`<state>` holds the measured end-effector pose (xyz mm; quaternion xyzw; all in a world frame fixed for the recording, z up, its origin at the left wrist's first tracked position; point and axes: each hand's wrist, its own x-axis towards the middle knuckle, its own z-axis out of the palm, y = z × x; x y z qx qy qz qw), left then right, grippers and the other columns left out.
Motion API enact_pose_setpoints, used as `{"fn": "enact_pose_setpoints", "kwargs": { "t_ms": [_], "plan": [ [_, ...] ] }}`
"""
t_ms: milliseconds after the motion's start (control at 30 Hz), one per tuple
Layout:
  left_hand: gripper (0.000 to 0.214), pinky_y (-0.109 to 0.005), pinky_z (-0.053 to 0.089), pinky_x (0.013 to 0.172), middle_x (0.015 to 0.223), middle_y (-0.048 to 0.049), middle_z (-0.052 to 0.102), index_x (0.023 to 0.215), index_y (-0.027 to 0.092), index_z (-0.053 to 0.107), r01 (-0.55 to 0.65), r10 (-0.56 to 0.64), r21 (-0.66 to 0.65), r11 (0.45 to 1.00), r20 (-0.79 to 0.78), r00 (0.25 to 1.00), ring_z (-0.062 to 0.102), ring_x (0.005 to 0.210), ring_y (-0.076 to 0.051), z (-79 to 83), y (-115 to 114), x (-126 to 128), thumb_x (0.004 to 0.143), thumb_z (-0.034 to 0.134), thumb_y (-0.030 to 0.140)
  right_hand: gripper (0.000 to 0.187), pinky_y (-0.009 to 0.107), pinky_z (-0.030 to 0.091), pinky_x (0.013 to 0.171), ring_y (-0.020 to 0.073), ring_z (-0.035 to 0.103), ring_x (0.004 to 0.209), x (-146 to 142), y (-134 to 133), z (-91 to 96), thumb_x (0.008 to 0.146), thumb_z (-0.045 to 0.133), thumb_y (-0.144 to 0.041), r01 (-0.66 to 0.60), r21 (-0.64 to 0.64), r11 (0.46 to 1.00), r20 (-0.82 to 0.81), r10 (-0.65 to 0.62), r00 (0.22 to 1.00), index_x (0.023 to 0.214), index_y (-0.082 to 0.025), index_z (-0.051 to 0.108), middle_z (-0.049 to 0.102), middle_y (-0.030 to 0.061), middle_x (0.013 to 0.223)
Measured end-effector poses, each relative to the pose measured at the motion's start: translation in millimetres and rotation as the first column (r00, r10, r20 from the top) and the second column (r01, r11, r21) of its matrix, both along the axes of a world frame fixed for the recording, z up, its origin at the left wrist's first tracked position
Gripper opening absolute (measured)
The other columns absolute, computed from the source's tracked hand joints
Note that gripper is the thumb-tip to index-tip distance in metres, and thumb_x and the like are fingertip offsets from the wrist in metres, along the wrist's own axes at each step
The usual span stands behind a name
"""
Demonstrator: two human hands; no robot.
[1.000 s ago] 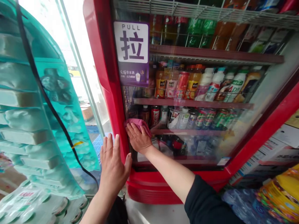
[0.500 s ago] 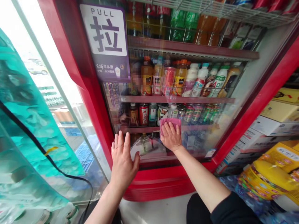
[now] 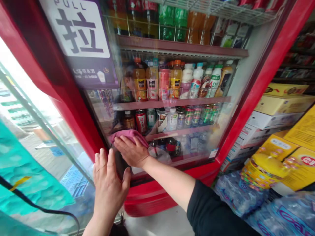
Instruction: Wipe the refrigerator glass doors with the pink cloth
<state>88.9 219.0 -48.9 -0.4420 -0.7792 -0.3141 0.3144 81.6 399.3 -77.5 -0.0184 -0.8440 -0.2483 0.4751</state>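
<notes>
1. Big red-framed drinks cooler (image 3: 157, 196) filling my feed, glossy curved plastic below, its flat clear glass door (image 3: 242, 82) full of reflections.
2. Off to the right, a stack of flat-sided cardboard cartons (image 3: 263, 118), white and yellow.
3. Here's my right arm, black fabric sleeve (image 3: 216, 211) ending above the elbow, forearm slanting up and leftward to the door.
4. Left hand (image 3: 109, 177) upright in front of the lower-left frame: fingers straight and close together, thumb apart, nothing in the grasp. Whether the palm touches, I can't tell.
5. Right hand (image 3: 134, 152) lies flat, fingers stretched out rather than clamped, pressing on the cloth.
6. That's the soft, folded pink cloth (image 3: 129, 133), between hand and glass, low on the door's left side.
7. Behind the glass, orange-capped plastic juice bottles (image 3: 140, 82) stand beside white bottles; one shelf down, a red metal can (image 3: 141, 121) and green ones.
</notes>
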Motion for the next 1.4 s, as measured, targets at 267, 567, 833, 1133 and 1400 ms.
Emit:
{"fn": "enact_pose_setpoints", "kwargs": {
  "t_ms": [267, 567, 833, 1133, 1400],
  "plan": [
    [0.101, -0.073, 0.024, 0.133, 0.184, -0.0218, 0.011, 0.177, 0.021, 0.011, 0.036, -0.038, -0.04, 0.999, -0.032, 0.999, 0.014, 0.169, -0.048, -5.6, 22.9, 3.6, 0.096, 0.069, 0.038, 0.061, 0.037, 0.029, 0.137, 0.012, 0.021, 0.17, 37.8, 27.3, 19.8, 0.112, 0.031, -0.026, -0.065, 0.012, 0.998, 0.265, 0.06, 0.963, 0.173, -0.027, 0.031, 0.028, -0.006, 0.183],
    [0.1, -0.073, 0.025, 0.132, 0.185, -0.0211, 0.01, 0.177, 0.023, 0.009, 0.169, -0.171, -0.087, 0.982, -0.01, 0.985, 0.013, 0.17, -0.047, -18.4, 89.5, 39.5, 0.097, 0.067, 0.036, 0.063, 0.05, 0.022, 0.138, 0.0225, 0.04, 0.163, 131.8, 158.0, -30.4, 0.109, 0.049, -0.046, 0.082, -0.185, 0.979, 0.065, -0.071, 0.995, 0.17, -0.037, 0.038, 0.054, -0.0004, 0.17],
    [0.101, -0.072, 0.024, 0.133, 0.185, -0.0206, 0.01, 0.178, 0.024, 0.007, 0.217, -0.219, -0.108, 0.97, -0.006, 0.976, 0.013, 0.17, -0.046, -21.6, 109.3, 55.7, 0.097, 0.068, 0.033, 0.063, 0.064, 0.017, 0.134, 0.035, 0.035, 0.163, 204.6, 240.5, -50.6, 0.102, 0.053, -0.045, 0.259, -0.301, 0.918, -0.208, -0.328, 0.921, 0.158, -0.017, 0.056, 0.055, 0.0189, 0.165],
    [0.101, -0.074, 0.024, 0.132, 0.185, -0.02, 0.009, 0.178, 0.024, 0.007, 0.19, -0.192, -0.078, 0.979, -0.017, 0.981, 0.012, 0.17, -0.048, -10.3, 87.5, 48.1, 0.097, 0.067, 0.037, 0.066, 0.066, 0.012, 0.136, 0.035, 0.026, 0.168, 147.1, 171.5, -27.7, 0.105, 0.049, -0.043, 0.247, -0.44, 0.863, -0.209, -0.366, 0.907, 0.165, -0.016, 0.048, 0.048, 0.0179, 0.172],
    [0.098, -0.073, 0.022, 0.134, 0.186, -0.0179, 0.007, 0.178, 0.022, 0.011, 0.163, -0.168, -0.086, 0.983, -0.05, 0.985, 0.013, 0.169, -0.048, 2.6, 86.9, 50.8, 0.099, 0.065, 0.043, 0.064, 0.054, 0.015, 0.141, 0.0213, 0.018, 0.172, 114.3, 123.7, -0.9, 0.113, 0.039, -0.046, 0.078, -0.146, 0.986, 0.059, -0.071, 0.996, 0.174, -0.031, 0.03, 0.031, -0.0025, 0.182]
  ]
}}
